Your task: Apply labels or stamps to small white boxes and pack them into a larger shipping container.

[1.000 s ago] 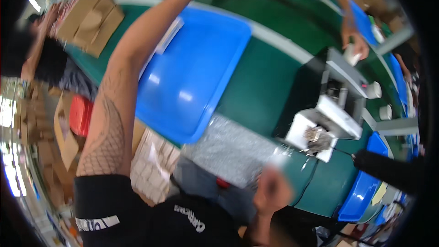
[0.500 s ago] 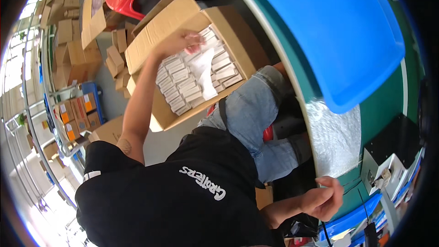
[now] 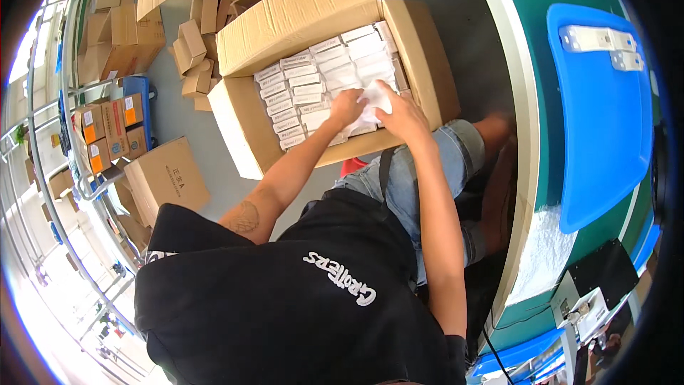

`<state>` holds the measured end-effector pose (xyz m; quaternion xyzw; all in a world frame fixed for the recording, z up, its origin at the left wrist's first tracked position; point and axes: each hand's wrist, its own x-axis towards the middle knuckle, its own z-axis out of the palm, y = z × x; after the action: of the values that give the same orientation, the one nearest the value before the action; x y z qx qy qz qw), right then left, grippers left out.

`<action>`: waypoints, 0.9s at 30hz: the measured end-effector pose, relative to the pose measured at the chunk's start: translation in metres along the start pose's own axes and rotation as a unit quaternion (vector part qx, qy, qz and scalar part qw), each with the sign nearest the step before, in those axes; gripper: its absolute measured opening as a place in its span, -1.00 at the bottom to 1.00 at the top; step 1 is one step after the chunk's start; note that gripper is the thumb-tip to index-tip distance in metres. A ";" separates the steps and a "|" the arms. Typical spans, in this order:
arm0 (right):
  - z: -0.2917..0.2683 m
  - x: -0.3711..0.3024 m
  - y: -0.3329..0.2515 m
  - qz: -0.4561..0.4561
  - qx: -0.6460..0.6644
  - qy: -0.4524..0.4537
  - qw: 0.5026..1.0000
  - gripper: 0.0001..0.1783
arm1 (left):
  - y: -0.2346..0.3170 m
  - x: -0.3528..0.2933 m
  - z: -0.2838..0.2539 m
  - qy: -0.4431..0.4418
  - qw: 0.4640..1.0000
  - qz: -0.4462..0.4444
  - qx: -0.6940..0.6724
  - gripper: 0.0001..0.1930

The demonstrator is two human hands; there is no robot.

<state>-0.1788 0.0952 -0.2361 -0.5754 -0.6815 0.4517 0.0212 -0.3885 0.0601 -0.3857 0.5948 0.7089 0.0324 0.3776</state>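
shirt: black T-shirt [image 3: 285, 306], white lettering on chest
shorts: blue denim [image 3: 420, 178], beside T-shirt
left forearm: dark tattoo [image 3: 244, 217]

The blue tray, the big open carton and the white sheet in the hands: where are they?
blue tray [image 3: 605, 121]: head view, bare middle of its floor.
open carton [image 3: 296, 18]: head view, its far flap.
white sheet [image 3: 375, 97]: head view, the part between both hands.

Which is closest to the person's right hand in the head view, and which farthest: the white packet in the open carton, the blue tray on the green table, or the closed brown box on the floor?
From the right hand:
1. White packet, touching it, inside the open carton.
2. Blue tray, off to the right on the green table.
3. Closed brown box, far left on the floor.
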 end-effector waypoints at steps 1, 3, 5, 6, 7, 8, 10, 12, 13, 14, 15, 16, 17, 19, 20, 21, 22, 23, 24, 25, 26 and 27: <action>0.010 0.013 0.007 0.003 -0.004 -0.002 1.000 -0.26 | 0.018 -0.007 -0.004 -0.001 1.000 -0.011 -0.024 -0.70; 0.029 0.033 0.022 0.032 -0.007 -0.001 0.999 -0.35 | 0.029 -0.006 -0.009 0.011 0.998 0.018 -0.065 -0.72; 0.034 0.041 0.034 0.016 -0.001 0.030 0.999 -0.42 | 0.033 -0.005 -0.011 0.023 0.996 0.015 -0.082 -0.73; 0.027 0.043 0.027 0.032 0.006 0.023 0.999 -0.42 | 0.029 -0.004 -0.013 0.037 0.995 0.012 -0.094 -0.72; 0.023 0.042 0.028 0.055 0.011 0.019 0.998 -0.42 | 0.033 -0.002 -0.015 0.035 0.995 0.007 -0.097 -0.72; 0.023 0.039 0.028 0.063 0.024 0.073 0.995 -0.41 | 0.038 0.002 -0.017 0.040 0.994 0.002 -0.104 -0.72; 0.009 0.038 0.028 0.072 0.042 0.065 0.994 -0.42 | 0.044 0.012 -0.015 0.056 0.991 -0.005 -0.121 -0.71; -0.003 0.030 0.028 0.082 0.062 0.068 0.992 -0.46 | 0.058 0.022 -0.006 0.061 0.986 0.010 -0.152 -0.71; -0.009 0.020 0.023 0.084 0.060 0.065 0.993 -0.46 | 0.069 0.025 -0.004 0.067 0.981 0.024 -0.180 -0.71; -0.013 0.009 0.018 0.069 -0.011 0.109 0.992 -0.46 | 0.081 0.028 0.000 0.066 0.984 0.035 -0.160 -0.70; -0.021 -0.002 0.007 0.051 -0.082 0.152 0.984 -0.46 | 0.088 0.032 0.003 0.067 0.981 0.055 -0.175 -0.74; -0.030 -0.012 -0.009 0.049 -0.083 0.146 0.985 -0.46 | 0.097 0.037 0.006 0.063 0.977 0.050 -0.200 -0.73; -0.039 -0.021 -0.028 0.082 -0.093 0.144 0.982 -0.52 | 0.103 0.040 0.005 0.059 0.972 0.047 -0.224 -0.71; -0.040 -0.022 -0.031 0.123 -0.107 0.144 0.976 -0.57 | 0.109 0.045 0.006 0.040 0.973 0.036 -0.222 -0.74; -0.027 -0.015 -0.022 0.125 -0.060 0.074 0.988 -0.63 | 0.108 0.046 0.005 0.026 0.976 0.022 -0.217 -0.76; -0.014 -0.009 -0.013 0.127 -0.013 0.003 0.992 -0.67 | 0.093 0.046 0.008 0.026 0.975 0.019 -0.218 -0.76; 0.003 0.011 0.008 0.094 0.054 -0.085 0.990 -0.69 | 0.071 0.050 0.009 0.000 0.951 0.085 -0.299 -0.76; 0.026 0.034 0.024 0.148 0.115 -0.173 0.967 -0.71 | 0.054 0.052 0.008 -0.031 0.913 0.150 -0.377 -0.72; 0.047 0.054 0.041 0.204 0.177 -0.257 0.928 -0.72 | 0.045 0.052 -0.002 -0.011 0.915 0.141 -0.377 -0.66; 0.064 0.072 0.049 0.293 0.239 -0.289 0.879 -0.71 | 0.031 0.053 -0.016 0.011 0.917 0.131 -0.376 -0.59; 0.080 0.084 0.055 0.378 0.299 -0.315 0.817 -0.66 | 0.022 0.058 -0.032 0.044 0.935 0.085 -0.341 -0.56; 0.097 0.093 0.056 0.381 0.304 -0.315 0.815 -0.66 | 0.008 0.065 -0.048 0.082 0.949 0.036 -0.301 -0.53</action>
<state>-0.2204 0.1087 -0.3750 -0.5798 -0.2055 0.7640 -0.1945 -0.4099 0.1383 -0.3802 0.4737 0.6733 0.3065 0.4779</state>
